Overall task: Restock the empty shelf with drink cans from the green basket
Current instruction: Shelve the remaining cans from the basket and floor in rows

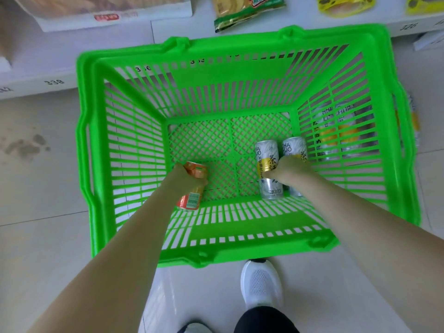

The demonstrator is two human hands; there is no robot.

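Gripping an orange can (pixel 193 188) with the left hand (pixel 186 176), low at the near-left of the green basket (pixel 216 255). Clasping a silver-and-yellow can (pixel 268 162) with the right hand (pixel 287 170), touching a twin can (pixel 294 147) just beside it. Set on pale floor tiles (pixel 43 193), near a numbered white shelf edge (pixel 55 81). Glimpsed through the slatted right wall: outside cans (pixel 336 131). Beyond, snack packets (pixel 247 10); nearer, a white shoe (pixel 260 284).

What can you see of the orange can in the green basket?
The orange can looks like glossy metal, with a white-and-green printed panel near its lower end. It is tilted at the near-left corner of the green basket, above the mesh floor. The left hand grips its middle. It is apart from the silver cans to its right.
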